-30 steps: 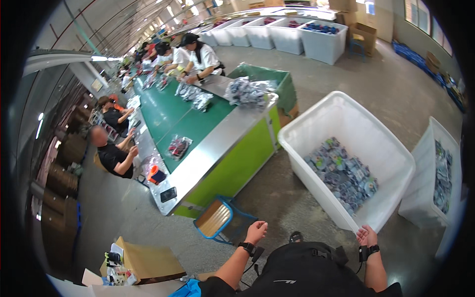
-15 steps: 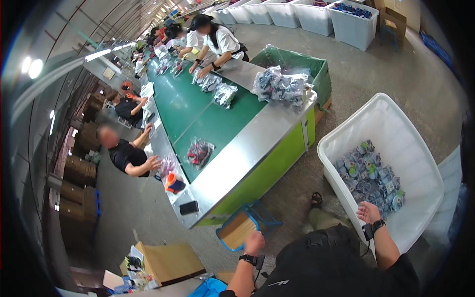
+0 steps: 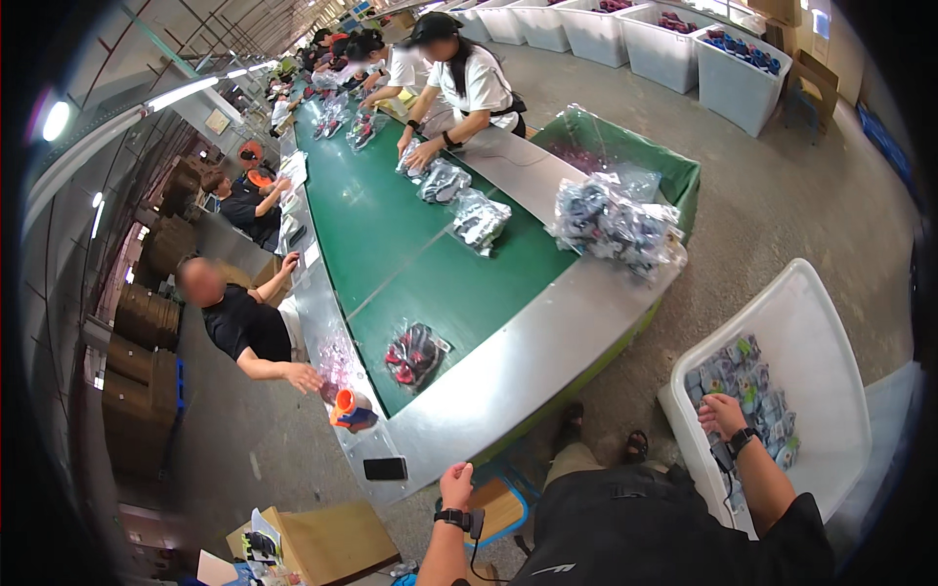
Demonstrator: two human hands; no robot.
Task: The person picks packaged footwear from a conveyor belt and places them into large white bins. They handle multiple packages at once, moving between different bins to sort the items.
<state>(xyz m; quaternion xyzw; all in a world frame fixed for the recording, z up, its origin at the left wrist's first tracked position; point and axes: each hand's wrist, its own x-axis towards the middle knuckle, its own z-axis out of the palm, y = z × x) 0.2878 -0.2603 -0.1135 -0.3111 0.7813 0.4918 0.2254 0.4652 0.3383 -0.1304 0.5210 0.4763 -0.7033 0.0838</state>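
Observation:
My left hand (image 3: 456, 484) rests with curled fingers on the metal edge of the long green conveyor table (image 3: 547, 342), a black watch on its wrist. A black phone (image 3: 385, 469) lies on the metal rim just left of it. My right hand (image 3: 721, 414), also with a wrist band, reaches down into the white plastic bin (image 3: 831, 342) and touches the bagged colourful items (image 3: 747, 376) lying in it. Whether it grips a bag is hidden by the fingers.
A bagged pair of dark and red items (image 3: 414, 354) lies on the belt, a pile of bags (image 3: 611, 220) at the table's end. Several seated people work along both sides. A blue-framed stool (image 3: 498, 508) and a cardboard box (image 3: 322, 542) stand by my legs.
I have come closer to the table. My left hand rose to the table's edge. My right hand moved from the bin's rim down onto the bags inside.

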